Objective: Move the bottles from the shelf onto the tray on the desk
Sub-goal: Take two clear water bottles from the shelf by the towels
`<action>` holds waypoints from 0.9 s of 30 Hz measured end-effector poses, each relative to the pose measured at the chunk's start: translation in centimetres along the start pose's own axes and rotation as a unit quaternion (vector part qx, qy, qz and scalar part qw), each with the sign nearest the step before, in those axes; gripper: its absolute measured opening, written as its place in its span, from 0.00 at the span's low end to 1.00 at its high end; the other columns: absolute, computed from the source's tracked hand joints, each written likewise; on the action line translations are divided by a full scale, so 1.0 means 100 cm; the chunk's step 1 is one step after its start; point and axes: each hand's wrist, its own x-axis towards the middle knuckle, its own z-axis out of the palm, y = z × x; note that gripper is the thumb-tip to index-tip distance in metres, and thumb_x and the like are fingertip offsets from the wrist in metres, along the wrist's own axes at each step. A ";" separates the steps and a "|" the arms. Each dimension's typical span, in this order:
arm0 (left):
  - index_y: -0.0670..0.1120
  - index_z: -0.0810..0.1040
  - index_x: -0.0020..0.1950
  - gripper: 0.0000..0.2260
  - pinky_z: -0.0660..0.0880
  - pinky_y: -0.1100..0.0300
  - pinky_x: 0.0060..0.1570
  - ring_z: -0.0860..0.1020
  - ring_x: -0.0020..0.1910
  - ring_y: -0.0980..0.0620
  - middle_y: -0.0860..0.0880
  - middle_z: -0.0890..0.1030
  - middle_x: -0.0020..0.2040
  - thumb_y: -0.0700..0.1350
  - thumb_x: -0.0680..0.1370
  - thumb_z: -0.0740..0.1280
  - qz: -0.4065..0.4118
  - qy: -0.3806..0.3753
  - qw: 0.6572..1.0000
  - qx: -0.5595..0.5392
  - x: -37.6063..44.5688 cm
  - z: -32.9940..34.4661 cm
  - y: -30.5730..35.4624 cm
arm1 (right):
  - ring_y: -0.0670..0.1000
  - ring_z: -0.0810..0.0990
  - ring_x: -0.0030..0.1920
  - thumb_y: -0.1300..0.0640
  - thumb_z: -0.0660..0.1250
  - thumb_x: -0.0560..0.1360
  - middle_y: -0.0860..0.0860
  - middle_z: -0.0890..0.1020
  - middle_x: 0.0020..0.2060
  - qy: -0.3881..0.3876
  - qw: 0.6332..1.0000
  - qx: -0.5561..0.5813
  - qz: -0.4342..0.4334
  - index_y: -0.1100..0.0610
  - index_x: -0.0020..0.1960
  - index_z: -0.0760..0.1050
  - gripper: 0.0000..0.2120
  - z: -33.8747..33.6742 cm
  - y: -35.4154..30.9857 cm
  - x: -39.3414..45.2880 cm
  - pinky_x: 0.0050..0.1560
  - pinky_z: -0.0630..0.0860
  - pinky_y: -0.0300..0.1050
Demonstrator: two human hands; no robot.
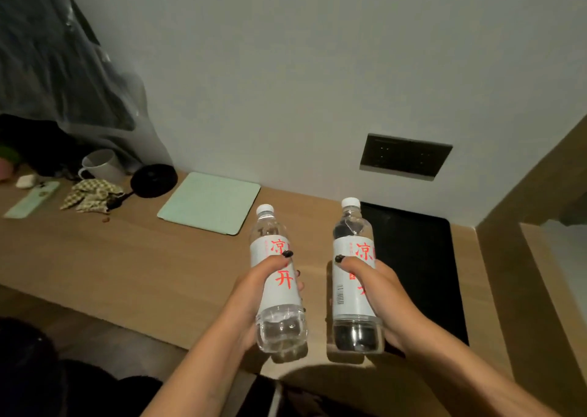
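A: Start with what's closest. What are the hands doing?

B: Each one has a bottle. The left hand (254,292) is wrapped round the label of the left bottle (277,276), thumb across the front. The right hand (379,292) grips the right bottle (355,273) the same way. Both bottles are upright with caps on, held side by side but apart, above the near edge of the desk (127,257).

A: So which step is this?

B: I'd say the carry. Both bottles are off the shelf and neither is set down yet.

A: And the tray?

B: It's the black tray (422,257), just beyond and to the right of the right hand's grip. That bottle already overlaps its left edge in this view (though I can't tell whether it hangs over the tray or just in front of it).

A: What does the next move call for?

B: Probably carrying both bottles forward and right, the left one further, lowering them onto the tray and then letting go. Further back, left of the left grip, a pale green pad (209,202) lies well out of the way.
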 end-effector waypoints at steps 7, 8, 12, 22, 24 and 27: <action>0.40 0.76 0.54 0.20 0.79 0.49 0.43 0.81 0.40 0.41 0.39 0.82 0.42 0.48 0.67 0.74 -0.003 0.010 1.000 -0.002 0.050 0.007 0.038 | 0.58 0.84 0.45 0.55 0.71 0.70 0.59 0.83 0.46 0.056 0.998 -0.021 -0.025 0.54 0.52 0.75 0.12 0.003 -0.038 0.044 0.48 0.81 0.54; 0.41 0.76 0.56 0.22 0.79 0.47 0.44 0.81 0.41 0.41 0.38 0.82 0.44 0.48 0.65 0.75 0.003 0.014 1.000 0.015 0.058 0.006 0.046 | 0.57 0.83 0.46 0.55 0.71 0.70 0.58 0.83 0.46 0.069 0.997 -0.023 -0.029 0.54 0.52 0.74 0.12 0.006 -0.042 0.051 0.49 0.81 0.55; 0.45 0.77 0.58 0.18 0.80 0.45 0.49 0.83 0.46 0.42 0.41 0.84 0.48 0.48 0.70 0.74 0.091 0.020 0.988 0.124 0.094 0.001 0.078 | 0.54 0.83 0.44 0.57 0.73 0.69 0.56 0.82 0.45 0.124 0.991 -0.025 -0.044 0.54 0.52 0.73 0.13 0.021 -0.056 0.078 0.46 0.81 0.51; 0.46 0.75 0.56 0.31 0.80 0.47 0.51 0.82 0.48 0.48 0.47 0.83 0.50 0.52 0.56 0.79 0.197 0.008 0.899 0.391 0.181 -0.007 0.142 | 0.49 0.80 0.49 0.56 0.79 0.57 0.48 0.80 0.47 0.265 0.950 -0.141 -0.090 0.48 0.52 0.71 0.27 0.063 -0.073 0.157 0.51 0.78 0.48; 0.47 0.75 0.56 0.31 0.79 0.47 0.52 0.81 0.49 0.48 0.47 0.82 0.50 0.48 0.56 0.80 0.217 -0.003 0.883 0.417 0.196 -0.007 0.148 | 0.48 0.78 0.50 0.58 0.79 0.59 0.47 0.79 0.49 0.267 0.947 -0.152 -0.092 0.50 0.57 0.70 0.30 0.069 -0.075 0.169 0.50 0.75 0.44; 0.49 0.73 0.56 0.29 0.78 0.54 0.48 0.80 0.48 0.50 0.49 0.81 0.50 0.45 0.59 0.82 0.238 -0.065 0.856 0.455 0.216 -0.006 0.156 | 0.47 0.76 0.52 0.59 0.79 0.60 0.47 0.77 0.51 0.273 0.945 -0.152 -0.093 0.52 0.62 0.68 0.35 0.075 -0.076 0.186 0.51 0.72 0.42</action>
